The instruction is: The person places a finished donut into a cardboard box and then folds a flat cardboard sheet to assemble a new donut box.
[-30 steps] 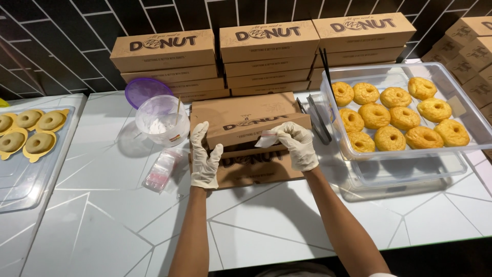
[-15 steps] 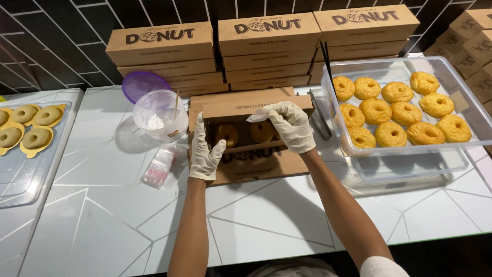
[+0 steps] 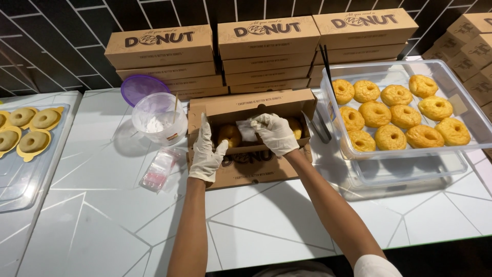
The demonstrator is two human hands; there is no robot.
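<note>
A white counter [image 3: 266, 225] with thin dark lines runs under both arms and past the hands on every side. Beyond the hands, against the dark tiled wall, stand stacks of closed brown boxes [image 3: 266, 48]. Off to the right of the right hand, a clear plastic tub [image 3: 461, 156] holds rows of golden donuts [image 3: 397, 115]; black tongs [image 3: 320, 125] lie between that tub and the hand. Far to the left of the left hand, a clear tray [image 3: 15, 190] carries more donuts in yellow moulds.

The open brown box [image 3: 251, 105] sits directly under both hands, its lid folded down toward the person. The left hand [image 3: 206, 151], in a white glove, clasps the box's left wall, fingers upright along the flap and thumb hooked inside. The right hand [image 3: 274, 132], also gloved, reaches down into the box and is curled around a piece of white paper [image 3: 247, 131]; how firmly it pinches the paper is hard to tell, since the knuckles cover it. A glazed donut [image 3: 229, 134] lies inside between the two hands, and another peeks out just right of the right hand, mostly hidden.

Just beyond and left of the left hand stands a clear cup [image 3: 154, 120] with white powder and a stick, a purple lid [image 3: 142, 87] behind it. A small plastic packet [image 3: 159, 169] lies just left of the left wrist.
</note>
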